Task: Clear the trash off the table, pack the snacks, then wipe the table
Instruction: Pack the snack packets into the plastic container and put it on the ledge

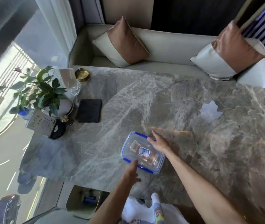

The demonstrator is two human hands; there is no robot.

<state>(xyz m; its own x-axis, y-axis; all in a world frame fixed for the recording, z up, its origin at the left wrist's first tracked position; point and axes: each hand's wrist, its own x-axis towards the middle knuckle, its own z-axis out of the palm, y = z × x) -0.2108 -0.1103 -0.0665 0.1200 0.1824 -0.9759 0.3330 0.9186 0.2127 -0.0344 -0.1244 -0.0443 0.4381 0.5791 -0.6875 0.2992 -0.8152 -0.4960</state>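
Observation:
A clear plastic box (142,151) with blue clips and its lid on stands on the grey marble table (193,143), near the front edge. Snack packets show through the lid. My left hand (131,172) rests at the box's near left corner with one finger stretched onto the rim. My right hand (158,142) lies on the box's far right edge, fingers spread. A crumpled white tissue (210,111) sits alone at the right of the table. A folded dark cloth (89,110) lies flat at the left.
At the table's left edge stand a potted plant (44,92), a glass holder (70,81), a gold dish (82,75), a printed box (39,124) and a small black object (58,129). A cream sofa with two cushions (123,44) lines the far side. A bin (84,200) sits below the near edge.

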